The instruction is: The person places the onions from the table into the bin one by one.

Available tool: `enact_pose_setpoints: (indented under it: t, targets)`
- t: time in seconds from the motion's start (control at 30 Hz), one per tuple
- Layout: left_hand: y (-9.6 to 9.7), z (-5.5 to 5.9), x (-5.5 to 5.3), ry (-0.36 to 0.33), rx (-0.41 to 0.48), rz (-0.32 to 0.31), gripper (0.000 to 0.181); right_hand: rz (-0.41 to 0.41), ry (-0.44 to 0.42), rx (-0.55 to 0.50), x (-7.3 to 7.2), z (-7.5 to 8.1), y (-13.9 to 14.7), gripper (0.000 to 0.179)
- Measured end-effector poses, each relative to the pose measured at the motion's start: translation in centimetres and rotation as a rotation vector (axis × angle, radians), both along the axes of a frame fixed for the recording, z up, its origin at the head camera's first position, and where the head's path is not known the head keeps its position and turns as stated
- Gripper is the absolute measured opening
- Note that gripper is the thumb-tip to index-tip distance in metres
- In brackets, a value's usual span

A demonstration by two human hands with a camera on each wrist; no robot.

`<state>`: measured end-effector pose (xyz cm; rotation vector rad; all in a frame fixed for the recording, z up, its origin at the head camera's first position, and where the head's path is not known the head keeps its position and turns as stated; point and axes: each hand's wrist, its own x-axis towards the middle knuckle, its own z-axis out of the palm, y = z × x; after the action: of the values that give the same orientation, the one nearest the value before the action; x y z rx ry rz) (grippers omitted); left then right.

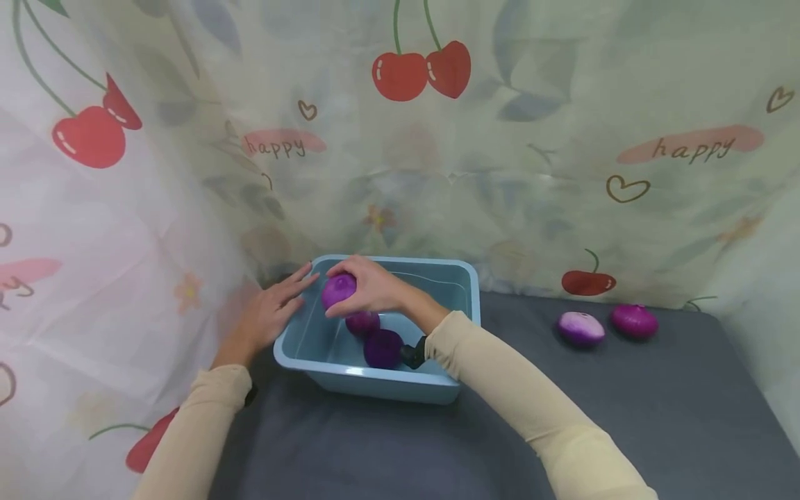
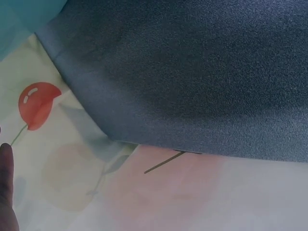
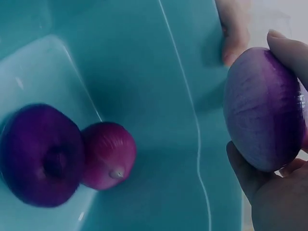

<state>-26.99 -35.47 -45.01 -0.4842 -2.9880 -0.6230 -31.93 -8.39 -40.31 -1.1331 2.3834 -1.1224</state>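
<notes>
In the head view, my right hand (image 1: 373, 286) holds a purple onion (image 1: 339, 288) over the left part of a light blue plastic basin (image 1: 387, 385). The right wrist view shows this onion's pale, streaked side between fingers and thumb. Two other purple onions lie side by side on the basin floor: a dark one (image 1: 383, 349) with a round hollow in its top, and a redder one (image 1: 362, 323) partly behind my right hand. At the basin's left rim, my left hand (image 1: 270, 316) rests with its fingers extended; one digit reaches over the rim in the right wrist view.
On the dark grey tabletop (image 1: 550, 410), right of the basin, lie a white-and-purple onion (image 1: 581, 329) and a magenta onion (image 1: 635, 321). A cherry-printed curtain (image 1: 450, 139) closes off the back and left sides, close behind the basin.
</notes>
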Motion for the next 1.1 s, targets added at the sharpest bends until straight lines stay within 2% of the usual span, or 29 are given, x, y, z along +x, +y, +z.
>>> enact_pose_setpoints:
  t: [0.2, 0.37, 0.53, 0.67, 0.9, 1.1]
  targets:
    - [0.1, -0.3, 0.1, 0.034, 0.033, -0.008, 0.048, 0.013, -0.046, 0.002, 0.2, -1.4, -0.8, 0.075]
    - [0.3, -0.2, 0.1, 0.025, 0.035, -0.009, 0.049, -0.026, -0.107, -0.038, 0.0, -2.3, -0.5, 0.074]
    - [0.6, -0.3, 0.1, 0.010, 0.033, 0.001, 0.049, -0.030, -0.082, -0.002, -0.6, -3.0, 0.1, 0.076]
    - [0.9, -0.1, -0.1, 0.017, 0.039, -0.016, 0.050, -0.024, -0.076, 0.041, -0.8, -3.2, 0.4, 0.076]
    - [0.4, 0.2, 0.1, 0.025, 0.047, -0.005, 0.049, 0.078, -0.071, 0.053, -0.6, -3.1, -0.1, 0.076]
    - [0.3, 0.0, 0.2, 0.000, 0.030, 0.010, 0.050, 0.104, -0.049, 0.138, -0.5, -3.7, -0.3, 0.073]
